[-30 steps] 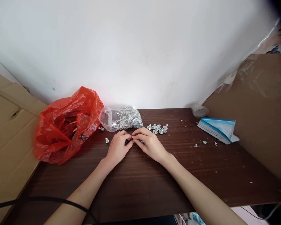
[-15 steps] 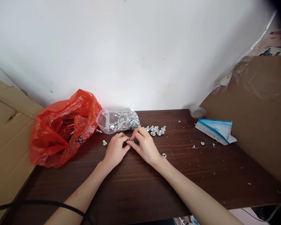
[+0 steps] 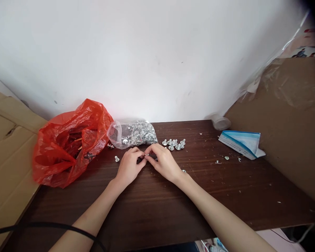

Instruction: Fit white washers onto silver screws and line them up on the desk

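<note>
My left hand (image 3: 129, 165) and my right hand (image 3: 166, 163) meet at the fingertips over the dark table, thumbs and fingers pinched together. A small shiny metal piece (image 3: 147, 154) shows at the right fingertips; the rest of it is hidden. What the left fingers grip is covered. Left of my left hand lies a single bolt (image 3: 117, 159). Several silver bolts (image 3: 177, 147) stand on their broad heads beyond my right hand. A metal nut (image 3: 184, 171) peeks out by the right wrist. Behind the hands, a clear plastic bag (image 3: 140, 134) holds many metal bolts.
A red plastic bag (image 3: 52, 140) stands open at the left, beside a cardboard box (image 3: 10, 147). On the right are a folded blue-and-white packet (image 3: 240, 143), a clear cup (image 3: 221, 123) and small white scraps (image 3: 218, 162). A black cable (image 3: 42, 225) crosses the lower left.
My right fingers have shifted slightly, and a bit of shiny metal now shows at their tips. The right wrist covers more of the nut. The view has tilted slightly.
</note>
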Demonstrator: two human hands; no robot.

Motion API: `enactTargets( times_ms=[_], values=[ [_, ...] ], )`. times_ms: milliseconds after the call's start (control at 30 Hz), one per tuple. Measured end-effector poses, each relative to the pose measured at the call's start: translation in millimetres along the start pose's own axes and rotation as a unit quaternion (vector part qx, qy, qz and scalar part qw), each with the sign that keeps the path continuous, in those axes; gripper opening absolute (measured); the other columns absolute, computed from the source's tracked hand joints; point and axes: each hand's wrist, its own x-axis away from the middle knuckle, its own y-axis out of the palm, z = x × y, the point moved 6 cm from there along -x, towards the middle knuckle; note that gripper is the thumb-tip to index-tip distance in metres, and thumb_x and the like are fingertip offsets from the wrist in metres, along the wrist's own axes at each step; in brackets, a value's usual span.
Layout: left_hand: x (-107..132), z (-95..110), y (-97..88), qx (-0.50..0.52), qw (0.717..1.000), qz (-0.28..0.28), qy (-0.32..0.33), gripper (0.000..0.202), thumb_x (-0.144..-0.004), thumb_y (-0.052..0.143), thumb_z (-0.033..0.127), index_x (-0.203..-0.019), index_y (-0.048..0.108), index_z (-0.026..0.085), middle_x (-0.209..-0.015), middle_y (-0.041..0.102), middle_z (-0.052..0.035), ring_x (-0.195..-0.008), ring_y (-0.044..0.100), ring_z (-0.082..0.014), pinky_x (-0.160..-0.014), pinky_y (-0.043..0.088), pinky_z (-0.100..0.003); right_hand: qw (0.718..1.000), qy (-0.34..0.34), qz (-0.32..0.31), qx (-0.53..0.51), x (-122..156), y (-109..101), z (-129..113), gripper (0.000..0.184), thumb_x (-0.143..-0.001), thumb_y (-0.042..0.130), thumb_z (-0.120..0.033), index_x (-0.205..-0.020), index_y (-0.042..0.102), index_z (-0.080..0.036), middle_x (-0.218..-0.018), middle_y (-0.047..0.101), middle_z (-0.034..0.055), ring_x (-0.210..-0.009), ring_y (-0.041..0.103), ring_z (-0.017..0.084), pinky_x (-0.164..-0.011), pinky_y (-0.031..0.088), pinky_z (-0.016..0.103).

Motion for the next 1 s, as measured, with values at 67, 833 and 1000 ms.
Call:
enactTargets(
  times_ms=[67,833,1000],
  values=[
    [0.0,-0.4,0.3,0.002,1.0,-0.001,-0.003,0.01,-0.082,0.059,0.016,-0.079,0.068,0.015,-0.079,0.056,-0.0021,-0.075,0.05,-0.0145,-0.069,0.039,-0.026,1.0,0.014,-0.003,-0.014,0.2,-0.3,1.8,0.008,-0.084,0.057,-0.012,-0.088,0.056,-0.018,-0.088,0.061,0.0027,-0.081,0.056,0.015,-0.073,0.045,0.027],
    [-0.5,-0.1,0.0,0.006,1.0,-0.001,-0.003,0.01,-0.08,0.059,0.012,-0.079,0.068,0.015,-0.079,0.056,-0.0019,-0.073,0.051,-0.0137,-0.068,0.04,-0.026,0.995,0.033,0.021,0.091,3.8,-4.0,-5.8,0.012,-0.086,0.055,-0.024,-0.091,0.064,-0.018,-0.089,0.066,0.0047,-0.085,0.055,0.018,-0.078,0.045,0.031],
    [-0.5,1.1,0.0,0.0,1.0,-0.002,0.0,0.011,-0.081,0.058,0.013,-0.082,0.069,0.016,-0.08,0.056,-0.0017,-0.074,0.05,-0.0139,-0.068,0.039,-0.026,0.99,0.055,0.013,0.131,2.8,-4.0,0.5,0.016,-0.086,0.058,-0.032,-0.081,0.06,-0.018,-0.08,0.064,0.0028,-0.078,0.054,0.016,-0.069,0.041,0.027]
  ],
)
